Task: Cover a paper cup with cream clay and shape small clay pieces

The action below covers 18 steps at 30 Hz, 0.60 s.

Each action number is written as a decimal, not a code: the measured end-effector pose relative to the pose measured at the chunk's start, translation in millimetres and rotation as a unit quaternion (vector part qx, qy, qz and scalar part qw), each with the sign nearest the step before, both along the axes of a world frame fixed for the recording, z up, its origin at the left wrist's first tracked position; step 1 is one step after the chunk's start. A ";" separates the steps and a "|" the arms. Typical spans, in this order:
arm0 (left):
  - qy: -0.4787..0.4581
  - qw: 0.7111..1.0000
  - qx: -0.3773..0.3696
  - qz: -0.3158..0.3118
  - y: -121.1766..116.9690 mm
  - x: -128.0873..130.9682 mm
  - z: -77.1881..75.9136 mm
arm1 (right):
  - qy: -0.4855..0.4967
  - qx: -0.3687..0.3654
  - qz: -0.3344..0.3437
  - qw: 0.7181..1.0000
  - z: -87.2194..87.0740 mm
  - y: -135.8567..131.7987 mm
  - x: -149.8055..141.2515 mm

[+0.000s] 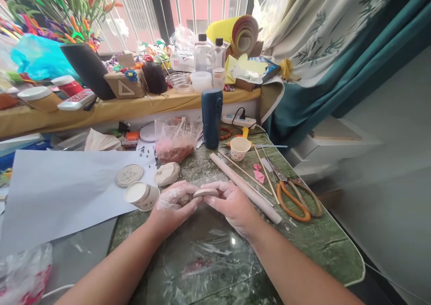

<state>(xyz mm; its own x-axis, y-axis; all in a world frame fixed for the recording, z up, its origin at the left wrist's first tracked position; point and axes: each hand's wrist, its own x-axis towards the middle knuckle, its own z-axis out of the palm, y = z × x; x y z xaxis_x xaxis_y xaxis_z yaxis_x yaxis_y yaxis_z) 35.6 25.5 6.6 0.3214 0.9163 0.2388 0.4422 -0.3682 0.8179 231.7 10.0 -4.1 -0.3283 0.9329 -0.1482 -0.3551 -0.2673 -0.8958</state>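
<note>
Between my two hands, just above the table, is a flat round clay disc (206, 192), tilted so its edge faces me. My left hand (175, 201), dusted with white powder, grips its left side with thumb and fingers. On the disc's right side, my right hand (232, 202) pinches it the same way. Behind my left hand lies a lump of pale clay (167, 174). A paper cup of white powder (141, 195) leans beside that hand. Farther left, a clay disc with a star drawn in it (129, 175) rests on white paper (63, 193).
Right of my hands lie a rolling pin (245, 188), thin wooden sticks (245, 172) and orange-handled scissors (296, 199). Behind them stand a paper cup (240, 148) and a dark blue bottle (212, 119). A plastic bag of reddish material (177, 141) sits at the back, below a cluttered windowsill (134, 107).
</note>
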 end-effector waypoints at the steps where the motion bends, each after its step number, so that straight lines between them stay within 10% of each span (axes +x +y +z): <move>1: -0.005 1.000 -0.002 0.013 -2.1 -0.7 0.6 | -0.005 -0.006 -0.007 1.000 -0.3 -0.1 -0.5; 6: -0.063 0.990 -0.083 0.096 -6.4 -4.2 0.7 | 0.103 -0.083 -0.054 0.990 -0.2 3.7 -3.2; 18: 0.046 0.999 -0.006 -0.010 -5.8 1.5 -11.1 | 0.124 -0.112 -0.031 0.985 0.4 -2.0 1.5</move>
